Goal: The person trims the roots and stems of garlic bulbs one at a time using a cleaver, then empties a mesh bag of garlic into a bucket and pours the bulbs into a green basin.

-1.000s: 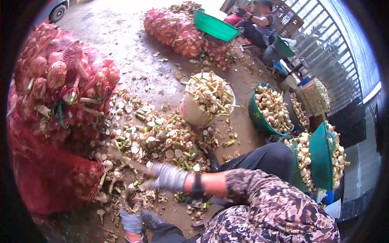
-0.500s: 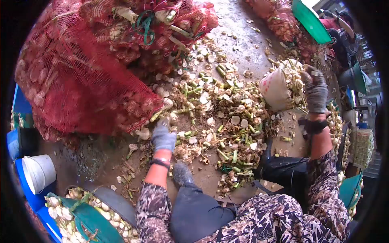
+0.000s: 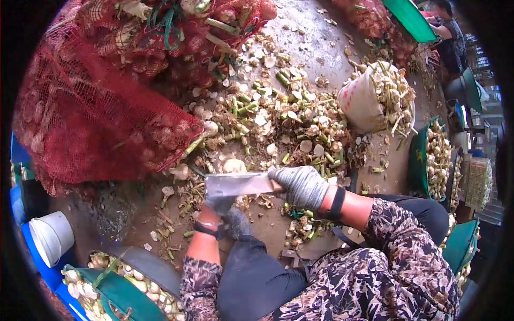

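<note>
My right hand (image 3: 304, 187), in a grey knit glove, grips the handle of a broad-bladed knife (image 3: 235, 185), whose blade points left. My left hand (image 3: 219, 205), gloved too, is just below the blade, which hides most of its fingers. A pale garlic bulb (image 3: 234, 166) shows above the blade, apparently in my left hand; the grip itself is hidden. Under and beyond my hands lies a heap of cut stalks and garlic trimmings (image 3: 316, 142).
Red mesh sacks of garlic (image 3: 101, 117) rise at left. A white sack (image 3: 361, 104) with stalked garlic stands ahead right. Green tubs of bulbs (image 3: 420, 160) are at right, another tub (image 3: 134, 297) lower left, near a white bucket (image 3: 52, 238). A person (image 3: 450, 40) is at far right.
My right hand has come from beside the white sack to the middle, now with the knife showing. The left hand has drawn slightly back toward me, and the bulb shows above the blade.
</note>
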`<state>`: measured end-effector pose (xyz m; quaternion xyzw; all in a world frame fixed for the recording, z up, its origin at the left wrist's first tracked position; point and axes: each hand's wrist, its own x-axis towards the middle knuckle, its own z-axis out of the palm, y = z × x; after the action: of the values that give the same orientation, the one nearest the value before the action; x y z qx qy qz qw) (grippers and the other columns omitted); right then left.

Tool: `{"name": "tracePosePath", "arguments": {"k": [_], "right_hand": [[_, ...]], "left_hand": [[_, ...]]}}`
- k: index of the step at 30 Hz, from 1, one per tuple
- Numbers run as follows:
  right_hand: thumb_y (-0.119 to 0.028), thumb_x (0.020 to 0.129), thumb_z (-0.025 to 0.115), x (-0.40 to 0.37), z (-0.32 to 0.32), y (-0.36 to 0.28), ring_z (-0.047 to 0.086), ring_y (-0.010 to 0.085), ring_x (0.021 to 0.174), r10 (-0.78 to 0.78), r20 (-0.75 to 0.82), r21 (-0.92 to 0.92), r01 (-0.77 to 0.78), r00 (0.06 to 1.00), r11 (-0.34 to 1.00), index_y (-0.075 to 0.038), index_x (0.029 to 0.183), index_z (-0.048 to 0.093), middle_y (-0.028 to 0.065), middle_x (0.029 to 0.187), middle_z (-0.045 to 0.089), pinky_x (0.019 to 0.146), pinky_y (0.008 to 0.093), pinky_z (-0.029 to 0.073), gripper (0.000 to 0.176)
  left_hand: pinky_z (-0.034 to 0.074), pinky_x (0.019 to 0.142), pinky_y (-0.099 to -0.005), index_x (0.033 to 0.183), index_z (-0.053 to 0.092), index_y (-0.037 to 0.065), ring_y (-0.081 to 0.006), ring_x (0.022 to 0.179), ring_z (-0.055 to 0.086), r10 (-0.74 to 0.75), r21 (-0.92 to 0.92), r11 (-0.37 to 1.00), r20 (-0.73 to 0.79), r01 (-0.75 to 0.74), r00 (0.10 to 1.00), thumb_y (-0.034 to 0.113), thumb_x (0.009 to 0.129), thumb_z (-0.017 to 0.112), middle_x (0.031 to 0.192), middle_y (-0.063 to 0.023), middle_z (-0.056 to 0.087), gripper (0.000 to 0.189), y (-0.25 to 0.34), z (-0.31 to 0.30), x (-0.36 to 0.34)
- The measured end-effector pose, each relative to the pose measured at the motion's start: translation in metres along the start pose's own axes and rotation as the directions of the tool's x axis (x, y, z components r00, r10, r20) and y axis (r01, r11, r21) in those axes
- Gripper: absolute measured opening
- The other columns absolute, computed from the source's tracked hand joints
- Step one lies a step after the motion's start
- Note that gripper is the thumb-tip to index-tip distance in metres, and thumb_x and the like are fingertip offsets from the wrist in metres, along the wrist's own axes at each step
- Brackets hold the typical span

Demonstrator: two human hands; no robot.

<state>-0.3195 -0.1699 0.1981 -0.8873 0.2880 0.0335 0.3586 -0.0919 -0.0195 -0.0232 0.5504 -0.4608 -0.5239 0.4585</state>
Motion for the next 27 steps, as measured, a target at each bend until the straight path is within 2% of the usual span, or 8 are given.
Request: {"name": "tracePosePath", "arguments": {"k": [13,15,19,20,22,24,25,27], "right_hand": [[-0.014,0.078,0.058,0.009,0.005,-0.036,0.066,0.0368,0.077,-0.004,0.315,-0.218,0.077,0.949,0.973,-0.009,0.097,0.057,0.0150,0.077,0.064,0.061,0.0475,0.050,0.020],[-0.015,0.076,0.059,0.006,0.018,-0.022,0.065,0.0367,0.076,-0.033,0.276,-0.223,0.098,0.960,0.970,-0.010,0.098,0.058,0.0148,0.077,0.063,0.060,0.0470,0.050,0.023],[-0.016,0.075,0.062,0.012,0.025,-0.008,0.066,0.0359,0.079,-0.084,0.233,-0.201,0.133,0.969,0.970,-0.011,0.101,0.059,0.0155,0.079,0.065,0.064,0.0463,0.051,0.027],[-0.016,0.077,0.062,0.016,0.035,0.010,0.066,0.0355,0.081,0.122,0.126,-0.194,-0.096,0.984,0.976,-0.011,0.101,0.060,0.0159,0.082,0.066,0.066,0.0450,0.052,0.025],[-0.019,0.080,0.064,0.010,0.034,0.055,0.066,0.0349,0.084,0.399,-0.055,-0.046,-0.402,0.915,0.915,-0.010,0.104,0.061,0.0169,0.088,0.068,0.071,0.0426,0.052,0.026],[-0.024,0.083,0.065,0.019,0.032,0.072,0.066,0.0345,0.084,0.474,-0.091,0.196,-0.451,0.876,0.871,-0.010,0.109,0.062,0.0174,0.088,0.067,0.074,0.0408,0.052,0.030],[-0.027,0.084,0.066,0.009,0.039,0.064,0.065,0.0344,0.083,0.515,-0.042,0.315,-0.478,0.856,0.820,-0.011,0.111,0.062,0.0174,0.086,0.067,0.075,0.0402,0.052,0.032],[-0.039,0.090,0.063,0.010,0.040,0.024,0.062,0.0268,0.072,0.093,-0.096,0.420,-0.045,0.991,0.907,-0.010,0.103,0.064,0.0091,0.073,0.063,0.067,0.0369,0.049,0.032]], "left_hand": [[0.047,0.097,-0.0378,0.132,0.051,0.007,-0.0245,0.113,0.057,0.063,0.157,0.986,-0.076,-0.050,0.995,0.024,0.095,0.055,0.127,-0.0107,0.058,0.041,0.115,0.009,-0.068],[0.051,0.089,-0.0387,0.125,0.060,0.008,-0.0250,0.104,0.063,0.440,0.704,0.615,0.068,-0.356,0.895,0.022,0.091,0.060,0.117,-0.0088,0.065,0.036,0.134,0.009,-0.069],[0.051,0.087,-0.0394,0.117,0.067,0.010,-0.0276,0.100,0.063,0.385,0.619,0.732,-0.030,-0.285,0.923,0.017,0.087,0.061,0.114,-0.0110,0.064,0.032,0.122,0.024,-0.077],[0.049,0.090,-0.0393,0.123,0.059,0.007,-0.0287,0.101,0.060,0.498,0.925,0.252,0.130,-0.286,0.857,0.020,0.082,0.068,0.115,-0.0138,0.060,0.043,0.190,0.020,-0.052],[0.050,0.091,-0.0420,0.131,0.043,0.000,-0.0303,0.102,0.058,0.296,0.539,0.832,-0.237,-0.128,0.925,0.030,0.073,0.080,0.111,-0.0166,0.057,0.075,0.190,0.029,-0.074],[0.050,0.087,-0.0351,0.124,0.047,0.003,-0.0221,0.096,0.059,0.250,0.437,0.897,-0.365,-0.073,0.897,0.027,0.071,0.082,0.112,-0.0108,0.059,0.068,0.191,0.017,-0.074],[0.050,0.087,-0.0395,0.130,0.042,0.004,-0.0269,0.101,0.059,-0.066,-0.108,0.993,-0.272,0.038,0.960,0.033,0.071,0.083,0.114,-0.0121,0.058,0.078,0.169,0.020,-0.081],[0.047,0.092,-0.0423,0.128,0.046,0.007,-0.0279,0.107,0.056,-0.004,0.158,0.986,-0.301,0.054,0.954,0.037,0.070,0.083,0.119,-0.0123,0.056,0.075,0.176,0.019,-0.062]]}}
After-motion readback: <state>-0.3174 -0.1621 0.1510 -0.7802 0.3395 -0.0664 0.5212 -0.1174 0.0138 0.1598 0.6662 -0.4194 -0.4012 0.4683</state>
